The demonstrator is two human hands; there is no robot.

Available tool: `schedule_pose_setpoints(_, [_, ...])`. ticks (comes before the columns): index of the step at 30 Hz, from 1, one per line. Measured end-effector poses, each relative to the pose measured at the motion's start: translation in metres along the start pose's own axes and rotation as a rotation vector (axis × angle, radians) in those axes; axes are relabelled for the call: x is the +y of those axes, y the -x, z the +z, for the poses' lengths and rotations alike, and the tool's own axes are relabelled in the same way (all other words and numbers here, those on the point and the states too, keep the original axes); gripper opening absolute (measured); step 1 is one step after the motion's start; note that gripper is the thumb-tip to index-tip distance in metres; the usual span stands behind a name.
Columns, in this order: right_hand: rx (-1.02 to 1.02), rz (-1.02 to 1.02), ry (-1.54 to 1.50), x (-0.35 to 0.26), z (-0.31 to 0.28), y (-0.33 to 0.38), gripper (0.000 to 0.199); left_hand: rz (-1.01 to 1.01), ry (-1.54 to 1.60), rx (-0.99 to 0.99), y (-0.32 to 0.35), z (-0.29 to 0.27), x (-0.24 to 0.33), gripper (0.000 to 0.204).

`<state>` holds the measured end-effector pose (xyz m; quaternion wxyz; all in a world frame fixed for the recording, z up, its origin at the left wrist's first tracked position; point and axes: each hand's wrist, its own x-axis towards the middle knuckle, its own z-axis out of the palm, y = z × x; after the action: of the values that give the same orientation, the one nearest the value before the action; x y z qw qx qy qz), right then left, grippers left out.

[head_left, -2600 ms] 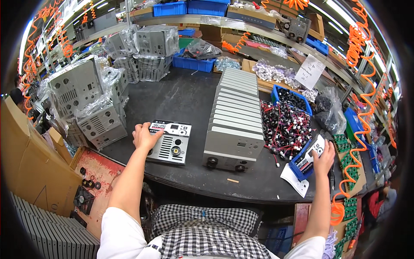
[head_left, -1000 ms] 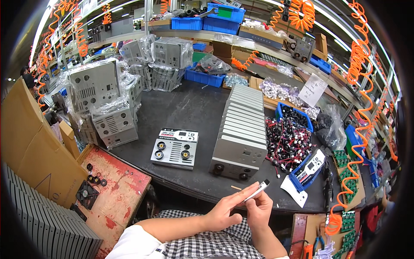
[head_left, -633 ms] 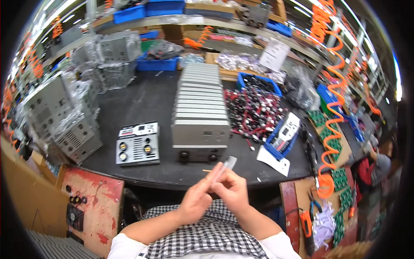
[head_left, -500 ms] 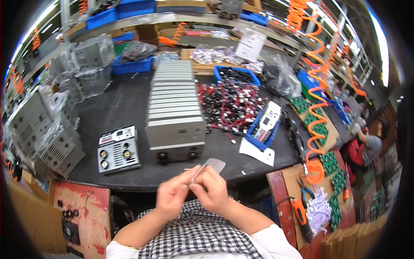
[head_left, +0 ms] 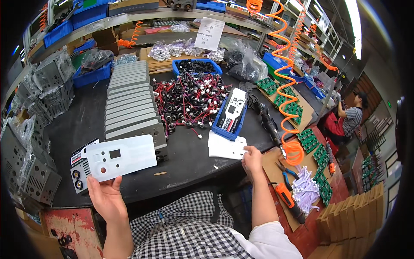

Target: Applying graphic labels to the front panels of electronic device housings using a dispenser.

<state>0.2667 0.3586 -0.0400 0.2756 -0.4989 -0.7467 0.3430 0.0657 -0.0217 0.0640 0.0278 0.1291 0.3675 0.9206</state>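
My left hand [head_left: 107, 200] grips a thin white panel sheet [head_left: 136, 151] by its lower left edge. The sheet has a dark square window and several round holes. Behind it, partly covered, lies a silver-and-black front panel [head_left: 78, 175] with round brass-coloured sockets. My right hand [head_left: 253, 162] is closed at the right end of another white sheet with holes [head_left: 221, 146], its fingertips pinching the edge. That sheet lies on the black table, partly under a blue tray [head_left: 224, 134] holding a printed panel label [head_left: 233, 110].
A row of grey metal cases [head_left: 131, 101] stands behind the raised sheet. Beside it are piled red-and-black wired connectors [head_left: 185, 101]. Plastic-wrapped panels [head_left: 32, 159] stack at the left. An orange coiled hose [head_left: 286, 95] hangs at the right, above green circuit boards [head_left: 308, 140]. A person stands farther right.
My hands have moved apart from a pinched sheet at the middle. The left now raises a white sheet at the left; the right has reached the sheet by the blue tray. The view has turned right.
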Motion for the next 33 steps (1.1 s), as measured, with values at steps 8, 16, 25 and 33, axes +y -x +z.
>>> schedule_pose_setpoints(8, [0.293, -0.301, 0.418, -0.025, 0.010, -0.005, 0.039, 0.536, -0.356, -0.342, 0.027, 0.021, -0.006, 0.015])
schedule_pose_setpoints(16, [-0.719, -0.625, -0.977, -0.176, 0.048, 0.159, 0.024, 0.988, -0.787, -0.595, 0.030, 0.006, -0.028, 0.028])
schedule_pose_setpoints(25, [-0.515, -0.909, -0.549, -0.192, 0.082, 0.138, 0.010, 0.747, -1.075, -0.111, -0.006, -0.031, -0.005, 0.043])
schedule_pose_setpoints(33, [-0.364, -0.973, -0.460, -0.190, 0.107, 0.080, 0.010, 0.115, -0.549, -0.219, -0.069, -0.063, -0.033, 0.011])
